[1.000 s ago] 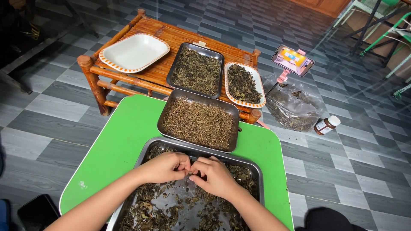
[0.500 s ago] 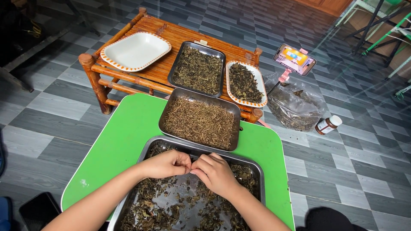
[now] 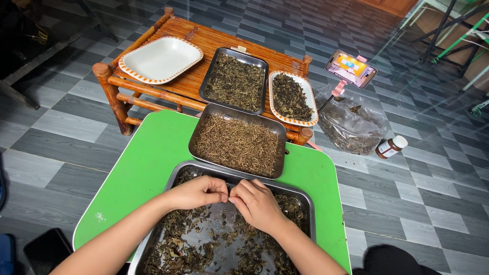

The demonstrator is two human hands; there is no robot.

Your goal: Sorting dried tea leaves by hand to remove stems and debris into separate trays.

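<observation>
Low in the frame, over the steel tray of dried leaves (image 3: pixel 204 252), left hand (image 3: pixel 196 192) and right hand (image 3: pixel 257 203) meet, fingers pinched narrow on a tiny leaf stem (image 3: pixel 228 198); stripping seems under way, calling next for a gentle pull apart.

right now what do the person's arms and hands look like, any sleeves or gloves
Both forearms are bare as far as the view shows: no sleeves in sight. The left hand and right hand wear no gloves, and no rings, watch or bracelet show. Fingernails look short and plain.

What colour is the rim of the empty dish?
Orange-and-white striped rim on the empty dish, head view.
</observation>
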